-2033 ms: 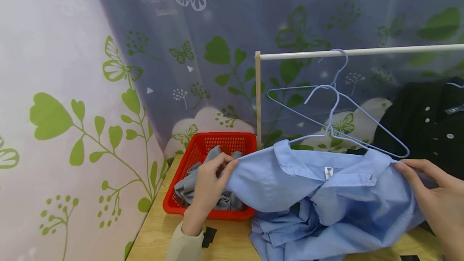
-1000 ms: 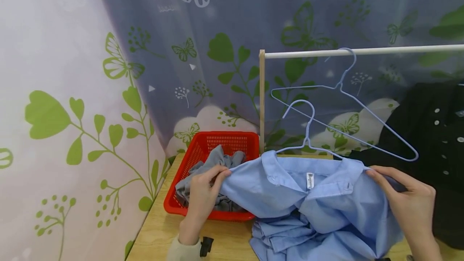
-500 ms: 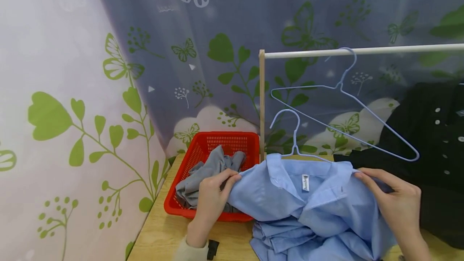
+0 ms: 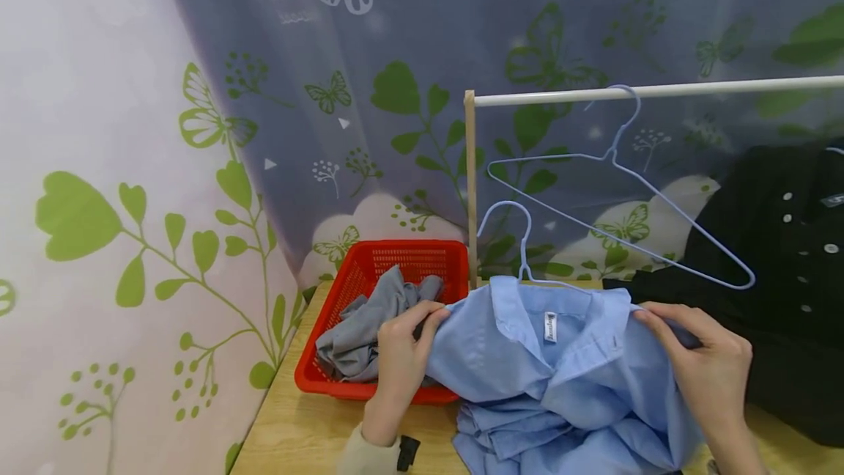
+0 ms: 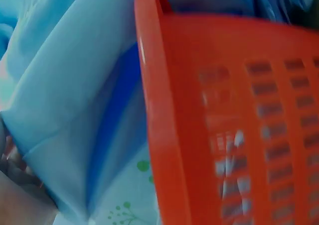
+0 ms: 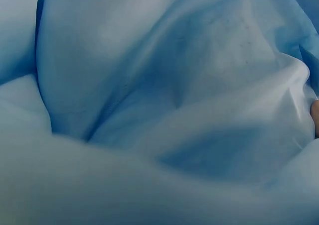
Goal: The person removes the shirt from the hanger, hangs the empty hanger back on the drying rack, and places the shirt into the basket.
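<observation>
A light blue collared shirt [image 4: 488,343] is stretched between my two hands in the head view, its lower part heaped on the table. My left hand [image 4: 404,358] pinches one shoulder, and my right hand [image 4: 708,365] pinches the other. Inside the shirt sits a lavender hanger [image 4: 526,240]; its hook and neck rise above the collar, while most of its arms are covered. Blue cloth fills most of the right wrist view, with a bit of finger at the right edge. In the left wrist view my left hand [image 5: 22,197] holds the cloth close to the red basket [image 5: 164,135].
Grey clothing [image 4: 369,328] lies in the red basket at the left of the wooden table [image 4: 283,431]. Above, a white rail [image 4: 541,99] carries another lavender hanger [image 4: 686,222]. A black buttoned garment [image 4: 745,255] hangs at the right, and patterned curtains stand behind.
Both hands have carried the shirt and its hanger leftward, clear of the hanging hanger. The hands have come closer together, and the hook has moved left and lower, now beside the rack's post.
</observation>
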Motion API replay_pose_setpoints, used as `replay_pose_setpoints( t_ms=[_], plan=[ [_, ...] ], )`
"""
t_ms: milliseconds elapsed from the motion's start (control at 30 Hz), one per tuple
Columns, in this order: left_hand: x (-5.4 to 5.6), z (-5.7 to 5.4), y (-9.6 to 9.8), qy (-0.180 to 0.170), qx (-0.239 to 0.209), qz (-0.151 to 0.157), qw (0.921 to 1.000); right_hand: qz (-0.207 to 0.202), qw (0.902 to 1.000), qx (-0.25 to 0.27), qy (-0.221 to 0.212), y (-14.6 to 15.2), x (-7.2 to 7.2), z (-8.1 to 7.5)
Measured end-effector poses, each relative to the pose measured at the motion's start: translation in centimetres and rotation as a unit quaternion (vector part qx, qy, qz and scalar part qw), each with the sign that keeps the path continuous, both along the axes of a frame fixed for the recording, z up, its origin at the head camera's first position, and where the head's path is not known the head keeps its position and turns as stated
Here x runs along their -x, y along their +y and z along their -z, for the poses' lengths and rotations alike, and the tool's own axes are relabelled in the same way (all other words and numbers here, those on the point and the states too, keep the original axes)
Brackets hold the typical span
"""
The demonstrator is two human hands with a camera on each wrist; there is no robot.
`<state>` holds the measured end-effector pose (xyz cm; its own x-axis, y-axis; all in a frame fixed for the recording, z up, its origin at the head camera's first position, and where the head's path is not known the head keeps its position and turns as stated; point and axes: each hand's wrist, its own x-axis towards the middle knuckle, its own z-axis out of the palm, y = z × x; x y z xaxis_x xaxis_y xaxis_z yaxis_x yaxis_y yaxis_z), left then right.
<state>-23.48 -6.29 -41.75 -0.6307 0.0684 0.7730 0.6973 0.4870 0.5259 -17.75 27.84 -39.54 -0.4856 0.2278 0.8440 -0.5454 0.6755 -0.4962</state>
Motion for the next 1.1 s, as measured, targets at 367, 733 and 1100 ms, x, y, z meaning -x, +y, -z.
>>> replay_pose_setpoints(
  t_ms=[367,733,1100],
  plan=[
    [0.1,0.2,3.3,0.021,-0.037,0.020,0.9989,0.013,0.9974,-0.052,0.048,-0.2,-0.4,-0.2],
    [-0.6,-0.2,3.7,0.055,-0.058,0.036,0.9961,-0.045,0.9924,-0.060,0.098,-1.6,-0.5,-0.9],
    [-0.2,-0.9,2.5,0.026,-0.103,0.087,0.9905,-0.044,0.9954,0.037,0.077,-0.3,-1.4,-2.2]
  ],
)
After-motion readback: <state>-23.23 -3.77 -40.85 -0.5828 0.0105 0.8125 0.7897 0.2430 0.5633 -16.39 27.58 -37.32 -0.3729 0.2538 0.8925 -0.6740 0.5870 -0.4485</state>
